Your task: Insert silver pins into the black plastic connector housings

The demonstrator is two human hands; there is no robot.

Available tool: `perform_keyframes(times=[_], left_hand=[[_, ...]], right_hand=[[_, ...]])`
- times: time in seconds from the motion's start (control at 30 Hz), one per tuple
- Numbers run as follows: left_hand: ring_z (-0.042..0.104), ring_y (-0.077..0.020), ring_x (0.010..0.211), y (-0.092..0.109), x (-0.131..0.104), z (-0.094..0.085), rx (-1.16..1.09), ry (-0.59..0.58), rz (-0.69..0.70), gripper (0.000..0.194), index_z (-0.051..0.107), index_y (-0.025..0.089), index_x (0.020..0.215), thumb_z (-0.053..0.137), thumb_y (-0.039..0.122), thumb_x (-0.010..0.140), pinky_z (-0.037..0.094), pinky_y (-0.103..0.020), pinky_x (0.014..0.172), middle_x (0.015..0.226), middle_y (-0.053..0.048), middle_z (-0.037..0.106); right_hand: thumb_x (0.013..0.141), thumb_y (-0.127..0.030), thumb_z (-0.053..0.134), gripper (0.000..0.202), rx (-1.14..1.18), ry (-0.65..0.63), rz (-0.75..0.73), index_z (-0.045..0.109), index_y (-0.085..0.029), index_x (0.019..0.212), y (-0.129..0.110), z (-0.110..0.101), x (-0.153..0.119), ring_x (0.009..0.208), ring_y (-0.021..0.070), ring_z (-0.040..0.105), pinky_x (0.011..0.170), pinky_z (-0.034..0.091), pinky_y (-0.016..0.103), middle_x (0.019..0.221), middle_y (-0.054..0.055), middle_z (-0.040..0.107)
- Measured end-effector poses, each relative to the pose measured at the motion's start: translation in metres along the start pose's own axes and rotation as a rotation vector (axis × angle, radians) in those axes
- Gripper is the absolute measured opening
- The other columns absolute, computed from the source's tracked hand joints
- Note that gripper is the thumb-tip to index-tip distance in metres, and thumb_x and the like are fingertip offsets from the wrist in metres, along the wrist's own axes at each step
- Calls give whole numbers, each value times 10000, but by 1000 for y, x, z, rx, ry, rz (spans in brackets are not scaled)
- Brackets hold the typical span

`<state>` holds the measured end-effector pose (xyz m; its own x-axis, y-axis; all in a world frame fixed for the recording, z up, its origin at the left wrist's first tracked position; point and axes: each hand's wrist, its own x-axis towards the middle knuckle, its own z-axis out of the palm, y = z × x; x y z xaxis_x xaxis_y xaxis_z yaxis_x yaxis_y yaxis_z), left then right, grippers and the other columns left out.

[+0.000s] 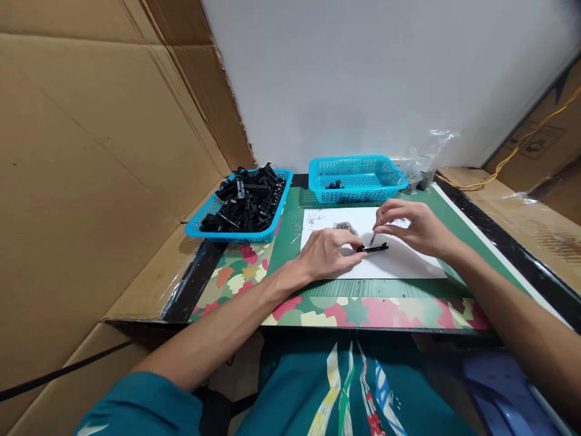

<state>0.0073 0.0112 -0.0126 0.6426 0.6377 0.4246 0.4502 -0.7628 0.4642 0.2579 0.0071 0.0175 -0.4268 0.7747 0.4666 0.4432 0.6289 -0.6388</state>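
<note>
So the left hand (327, 253) has a black part (376, 248) pinched between thumb and fingers, right of center in the frame, with the part lying over a white sheet (363, 266). The right hand (411, 227) is just above and to the right of it, fingertips closed on a thin rod (373, 238) that points down at the part; can't quite tell if the tip touches it, it's pretty small here. There's a pile of tiny bits (345, 228) on the sheet, just beyond the left hand. Left of center sits a blue basket heaped with black pieces (249, 203), and upper right of center is another blue tray (351, 195) with just a few dark bits in it.
</note>
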Motion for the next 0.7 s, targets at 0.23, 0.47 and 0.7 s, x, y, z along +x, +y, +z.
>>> perform_keyframes(times=[0.23,0.47,0.7], left_hand=[[695,-140,723,2,1,-1,17,-3,17,157,821,217,966,774,345,890,460,-270,614,974,2,827],[691,-149,727,1,0,-1,69,-17,38,157,805,207,961,776,337,879,437,-273,599,948,5,812],[723,-175,823,1,0,-1,90,-47,62,167,798,220,994,743,351,906,473,-273,637,955,-8,799]], right_hand=[[894,-624,762,440,496,42,365,638,-207,828,-2,22,4,570,180,696,580,604,342,661,34,708],[881,-639,749,452,461,18,456,631,-204,855,19,24,4,655,207,741,658,639,369,748,62,742],[944,-445,687,242,29,-27,200,695,-206,914,28,16,0,785,220,715,781,581,394,840,53,756]])
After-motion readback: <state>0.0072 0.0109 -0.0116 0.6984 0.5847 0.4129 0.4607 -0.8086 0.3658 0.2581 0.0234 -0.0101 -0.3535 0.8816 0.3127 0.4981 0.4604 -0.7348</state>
